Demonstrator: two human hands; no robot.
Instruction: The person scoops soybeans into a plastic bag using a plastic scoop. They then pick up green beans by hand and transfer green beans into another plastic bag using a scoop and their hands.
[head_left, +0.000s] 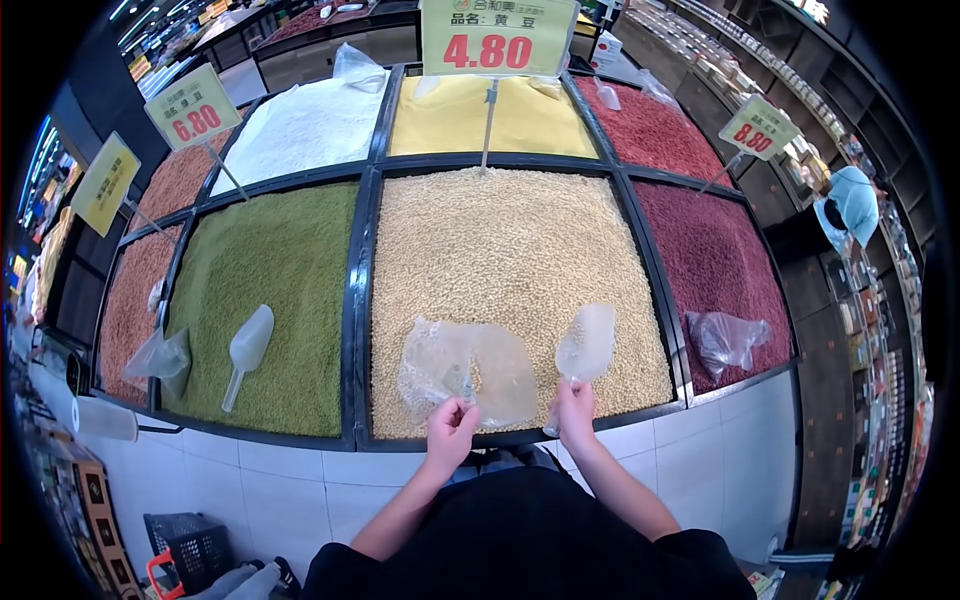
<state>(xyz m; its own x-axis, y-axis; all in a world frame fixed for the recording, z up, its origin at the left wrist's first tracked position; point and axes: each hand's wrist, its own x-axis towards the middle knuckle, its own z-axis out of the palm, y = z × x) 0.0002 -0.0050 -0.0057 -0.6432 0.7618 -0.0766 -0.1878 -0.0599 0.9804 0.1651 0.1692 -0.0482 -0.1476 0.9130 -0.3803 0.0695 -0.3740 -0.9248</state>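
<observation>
Soybeans (500, 250) fill the middle front bin, a broad pale heap. My left hand (452, 432) is closed on the edge of a clear plastic bag (432, 370), which lies over the near part of the beans. Touching the bag on its right is a rounded translucent piece (508, 385); I cannot tell whether it belongs to the bag. My right hand (575, 408) grips the handle of a translucent plastic scoop (588, 342), its blade pointing away from me just over the beans. Whether the scoop contains anything is not visible.
Left is a bin of green beans (275, 220) with another scoop (251, 340) and a plastic bag (160, 358). Dark red beans (700, 240) fill the right bin, with a bag (727, 342). A price sign (498, 38) rises behind. A shopping basket (195, 545) stands lower left.
</observation>
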